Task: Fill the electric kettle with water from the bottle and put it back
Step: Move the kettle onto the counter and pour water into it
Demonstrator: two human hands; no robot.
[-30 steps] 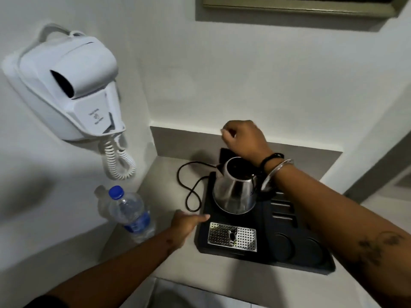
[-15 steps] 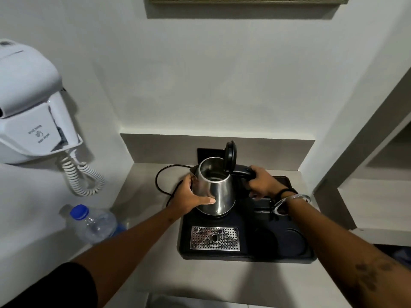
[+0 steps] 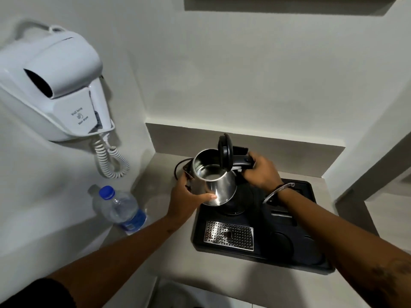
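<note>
The steel electric kettle [image 3: 219, 187] is lifted off its round black base [image 3: 233, 206] and tilted toward me, its black lid [image 3: 225, 153] standing open. My right hand [image 3: 260, 172] grips the black handle. My left hand [image 3: 188, 197] holds the kettle's steel body from the left side. The inside looks bare metal. A clear plastic water bottle [image 3: 121, 208] with a blue cap and blue label stands on the counter to the left, capped and untouched.
A black tray [image 3: 295, 243] holds the base, a perforated metal drip grate [image 3: 229, 235] and round cup recesses. A black cord [image 3: 180, 166] loops behind the kettle. A white wall-mounted hair dryer [image 3: 53, 85] with a coiled cord hangs at the left. Walls enclose the counter [image 3: 160, 181].
The lid went from shut to open. My right hand moved from the lid to the handle, my left hand took the body, and the kettle has risen off its base and tilted.
</note>
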